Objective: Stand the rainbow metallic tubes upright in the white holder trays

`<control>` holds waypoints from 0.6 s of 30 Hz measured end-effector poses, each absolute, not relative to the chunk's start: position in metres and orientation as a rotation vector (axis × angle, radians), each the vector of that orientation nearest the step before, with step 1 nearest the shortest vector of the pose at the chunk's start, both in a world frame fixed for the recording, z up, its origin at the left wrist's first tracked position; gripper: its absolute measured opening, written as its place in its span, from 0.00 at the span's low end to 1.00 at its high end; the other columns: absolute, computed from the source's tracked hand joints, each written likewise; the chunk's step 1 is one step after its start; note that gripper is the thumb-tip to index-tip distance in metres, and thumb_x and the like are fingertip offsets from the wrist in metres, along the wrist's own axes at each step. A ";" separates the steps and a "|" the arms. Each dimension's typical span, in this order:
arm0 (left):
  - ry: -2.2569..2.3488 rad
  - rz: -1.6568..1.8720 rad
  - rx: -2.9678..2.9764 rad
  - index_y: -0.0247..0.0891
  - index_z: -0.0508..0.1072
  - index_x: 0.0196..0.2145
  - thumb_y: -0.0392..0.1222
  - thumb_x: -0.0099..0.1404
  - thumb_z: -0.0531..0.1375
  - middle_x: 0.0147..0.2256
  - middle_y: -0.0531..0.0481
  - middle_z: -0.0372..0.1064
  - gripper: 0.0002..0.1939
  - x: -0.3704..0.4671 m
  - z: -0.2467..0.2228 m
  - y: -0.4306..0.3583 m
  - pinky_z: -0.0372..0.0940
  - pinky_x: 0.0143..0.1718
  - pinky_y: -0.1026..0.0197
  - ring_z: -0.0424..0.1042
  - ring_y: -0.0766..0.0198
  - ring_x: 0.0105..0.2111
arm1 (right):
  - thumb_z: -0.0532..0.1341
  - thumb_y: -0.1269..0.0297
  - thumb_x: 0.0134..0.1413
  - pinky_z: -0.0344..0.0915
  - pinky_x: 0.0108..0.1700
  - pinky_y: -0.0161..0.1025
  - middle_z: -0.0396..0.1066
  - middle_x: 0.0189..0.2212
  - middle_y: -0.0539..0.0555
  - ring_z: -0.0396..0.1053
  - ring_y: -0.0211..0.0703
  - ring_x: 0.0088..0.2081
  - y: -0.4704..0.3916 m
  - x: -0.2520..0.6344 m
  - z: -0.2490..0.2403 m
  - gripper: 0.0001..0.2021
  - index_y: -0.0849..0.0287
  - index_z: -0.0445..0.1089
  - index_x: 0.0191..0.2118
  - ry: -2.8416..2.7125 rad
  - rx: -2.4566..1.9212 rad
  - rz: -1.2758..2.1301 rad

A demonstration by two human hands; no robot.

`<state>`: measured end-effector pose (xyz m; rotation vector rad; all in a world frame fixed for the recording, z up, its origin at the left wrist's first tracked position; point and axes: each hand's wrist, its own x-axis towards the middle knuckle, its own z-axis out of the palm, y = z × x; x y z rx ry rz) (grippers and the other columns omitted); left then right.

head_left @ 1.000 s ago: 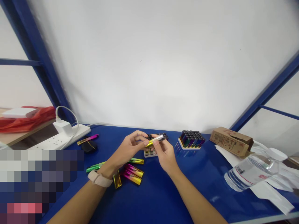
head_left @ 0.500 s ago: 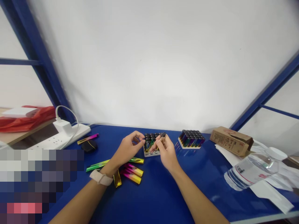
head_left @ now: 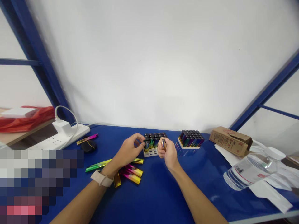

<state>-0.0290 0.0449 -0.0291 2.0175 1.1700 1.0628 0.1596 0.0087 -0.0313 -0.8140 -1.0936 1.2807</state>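
My right hand (head_left: 168, 151) is closed around a slim shiny tube (head_left: 163, 142), its dark and metallic end showing above my curled fingers. It stands in front of the right part of a pale perforated rack (head_left: 149, 153). Several black-topped tubes (head_left: 151, 138) with coloured metallic bodies fill the rack's back rows, while bare holes show along its front. At the rack's left edge, my left hand (head_left: 130, 147) has thumb and fingers curved and apart, fingertips close to the leftmost tubes. Whether they touch one cannot be made out. Pink-yellow foil-like sleeves (head_left: 132, 174) lie below my left wrist.
A second rack (head_left: 190, 147) of similar tubes stands to the right. Beyond it are a cardboard box (head_left: 230, 141), a water bottle (head_left: 251, 171) and white paper. On the left lie a dark pouch (head_left: 88, 146) and a power strip (head_left: 51, 141). The wall borders the blue table.
My right hand has drawn back from over the rack towards me, turning the tube so its end shows. More of the rack is visible. The left hand has barely shifted.
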 end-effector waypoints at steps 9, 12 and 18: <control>1.164 1.062 2.021 0.41 0.71 0.41 0.44 0.65 0.58 0.37 0.51 0.74 0.08 -0.030 -0.029 0.045 0.67 0.36 0.60 0.72 0.63 0.32 | 0.47 0.47 0.64 0.36 0.20 0.32 0.43 0.15 0.41 0.36 0.31 0.17 0.008 0.158 -0.030 0.21 0.55 0.55 0.24 -1.108 -0.854 1.273; 1.163 1.044 2.026 0.41 0.71 0.40 0.44 0.66 0.58 0.37 0.51 0.74 0.07 -0.030 -0.029 0.045 0.67 0.36 0.60 0.72 0.63 0.32 | 0.48 0.50 0.64 0.37 0.19 0.31 0.44 0.15 0.41 0.38 0.31 0.17 0.010 0.159 -0.031 0.20 0.55 0.55 0.24 -1.133 -0.858 1.265; 1.168 1.027 2.034 0.41 0.71 0.40 0.44 0.66 0.57 0.36 0.51 0.74 0.07 -0.031 -0.028 0.045 0.67 0.38 0.59 0.73 0.62 0.32 | 0.50 0.44 0.65 0.42 0.19 0.31 0.51 0.18 0.40 0.42 0.31 0.16 0.010 0.164 -0.028 0.19 0.56 0.62 0.36 -1.207 -0.947 1.086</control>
